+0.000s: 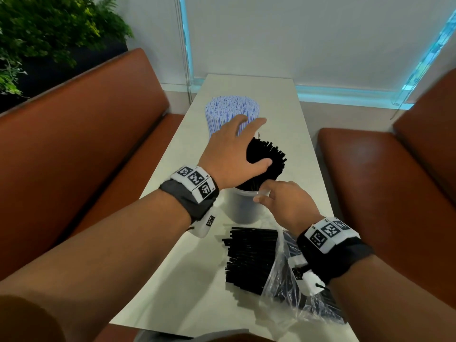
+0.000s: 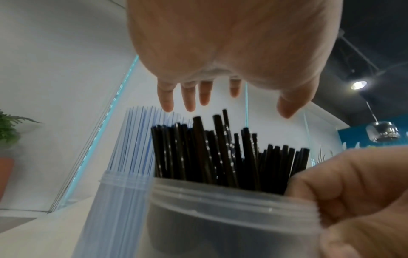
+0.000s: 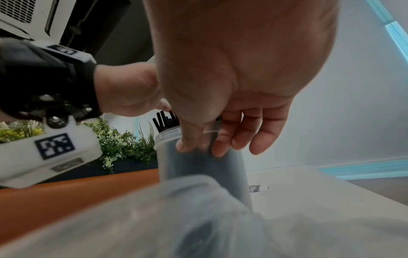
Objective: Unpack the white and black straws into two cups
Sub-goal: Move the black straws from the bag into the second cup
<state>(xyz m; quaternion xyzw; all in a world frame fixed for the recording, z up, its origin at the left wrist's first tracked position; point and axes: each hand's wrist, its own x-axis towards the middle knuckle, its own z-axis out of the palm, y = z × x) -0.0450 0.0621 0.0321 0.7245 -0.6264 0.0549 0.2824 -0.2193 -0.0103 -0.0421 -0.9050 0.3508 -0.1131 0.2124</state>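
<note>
A clear cup [image 1: 243, 208] stands mid-table holding a bundle of black straws [image 1: 271, 156] that lean to the right. My left hand [image 1: 256, 144] hovers over their tops with fingers spread and straight; in the left wrist view the left hand [image 2: 236, 110] is just above the black straws [image 2: 220, 153]. My right hand [image 1: 261, 193] pinches the cup's rim between thumb and index finger, and the same pinch by the right hand [image 3: 200, 149] shows on the cup [image 3: 198, 167]. Behind stands a second cup [image 2: 114, 192] packed with white straws [image 1: 232, 107].
More black straws [image 1: 251, 257] lie at the mouth of a clear plastic bag [image 1: 296, 299] near the table's front edge, under my right wrist. The narrow white table [image 1: 283, 134] runs between two brown benches [image 1: 86, 144]. A plant [image 1: 37, 33] stands back left.
</note>
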